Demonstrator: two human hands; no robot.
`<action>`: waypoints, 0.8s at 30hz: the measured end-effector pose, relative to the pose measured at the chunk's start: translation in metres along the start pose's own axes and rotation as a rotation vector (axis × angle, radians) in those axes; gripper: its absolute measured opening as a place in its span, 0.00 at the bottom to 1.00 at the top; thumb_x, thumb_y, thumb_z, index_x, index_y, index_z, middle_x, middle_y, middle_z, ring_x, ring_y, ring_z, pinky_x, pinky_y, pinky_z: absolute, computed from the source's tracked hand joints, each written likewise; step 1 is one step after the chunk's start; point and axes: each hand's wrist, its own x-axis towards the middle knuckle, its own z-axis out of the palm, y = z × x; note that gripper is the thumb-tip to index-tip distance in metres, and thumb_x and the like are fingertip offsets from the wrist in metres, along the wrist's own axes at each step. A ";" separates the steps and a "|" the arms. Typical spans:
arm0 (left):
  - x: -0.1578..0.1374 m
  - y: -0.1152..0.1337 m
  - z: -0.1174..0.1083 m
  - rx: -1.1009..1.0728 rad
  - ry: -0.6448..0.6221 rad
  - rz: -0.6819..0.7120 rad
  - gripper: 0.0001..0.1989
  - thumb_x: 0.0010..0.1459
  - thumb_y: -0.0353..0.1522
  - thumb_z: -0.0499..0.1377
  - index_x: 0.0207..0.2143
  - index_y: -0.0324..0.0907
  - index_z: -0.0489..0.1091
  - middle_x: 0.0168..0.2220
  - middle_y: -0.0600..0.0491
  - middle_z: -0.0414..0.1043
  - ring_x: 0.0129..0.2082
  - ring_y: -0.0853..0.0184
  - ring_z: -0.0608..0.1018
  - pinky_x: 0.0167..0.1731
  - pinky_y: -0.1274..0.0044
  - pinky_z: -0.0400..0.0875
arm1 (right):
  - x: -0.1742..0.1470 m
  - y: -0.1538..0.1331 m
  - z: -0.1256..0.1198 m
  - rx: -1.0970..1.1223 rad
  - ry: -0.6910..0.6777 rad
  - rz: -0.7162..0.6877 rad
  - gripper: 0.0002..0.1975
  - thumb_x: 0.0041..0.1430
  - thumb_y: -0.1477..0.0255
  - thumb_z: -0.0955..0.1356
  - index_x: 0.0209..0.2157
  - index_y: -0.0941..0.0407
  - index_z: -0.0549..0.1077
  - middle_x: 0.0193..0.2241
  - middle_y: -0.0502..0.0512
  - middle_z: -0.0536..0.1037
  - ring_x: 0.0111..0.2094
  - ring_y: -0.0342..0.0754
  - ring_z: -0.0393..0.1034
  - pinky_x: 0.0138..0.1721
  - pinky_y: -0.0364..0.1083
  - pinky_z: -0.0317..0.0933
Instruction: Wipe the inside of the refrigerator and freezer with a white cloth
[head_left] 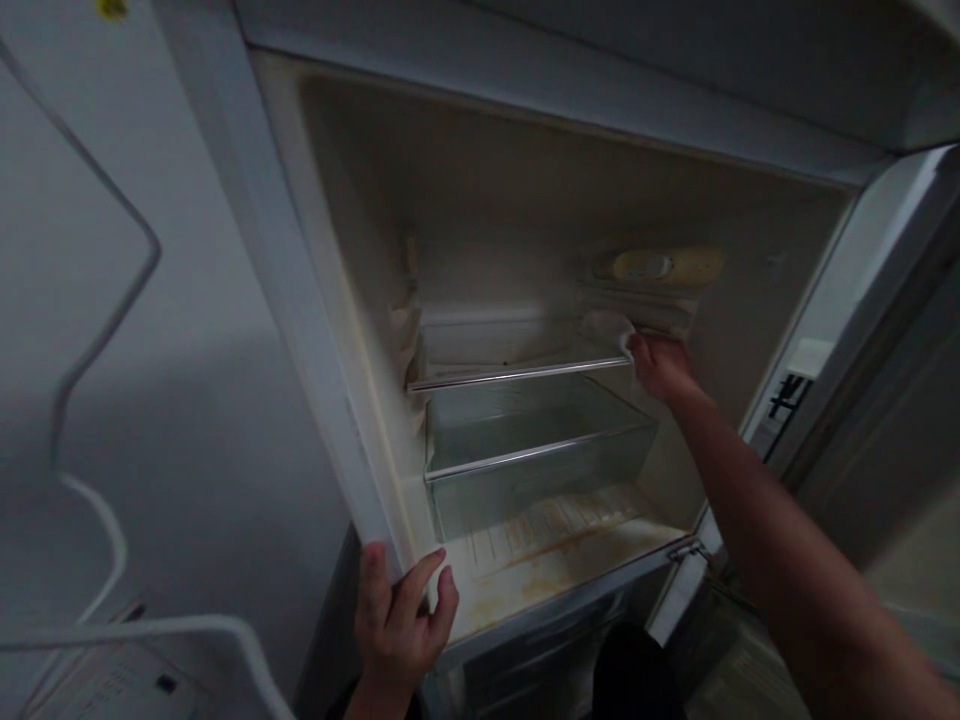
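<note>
An opened refrigerator [480, 180] fills the middle of the view. My right hand [660, 362] reaches inside, its fingers closed on a pale cloth [609, 328] at the right end of the glass shelf [517, 374]. Below that shelf sits a clear drawer [540, 470]. Brown stains mark the refrigerator floor [555, 530]. At the lower left front edge rests my left hand [401, 620], fingers spread against the frame, holding nothing. A yellowed lamp cover [667, 266] is on the inner right wall, above the right hand.
The refrigerator door [892, 360] stands open at the right. Along the left wall runs a cable [135, 310], with a thicker white cable [187, 625] lower down. A labelled flat item [112, 680] lies at the bottom left. A dark knee [634, 675] shows at the bottom.
</note>
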 end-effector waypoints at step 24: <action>0.019 0.081 0.001 -0.815 -0.448 -0.634 0.26 0.72 0.40 0.44 0.66 0.40 0.61 0.56 0.38 0.77 0.52 0.56 0.82 0.45 0.64 0.80 | -0.223 -0.130 0.012 2.016 -0.380 0.293 0.10 0.62 0.63 0.66 0.28 0.51 0.73 0.30 0.52 0.77 0.35 0.53 0.72 0.39 0.50 0.67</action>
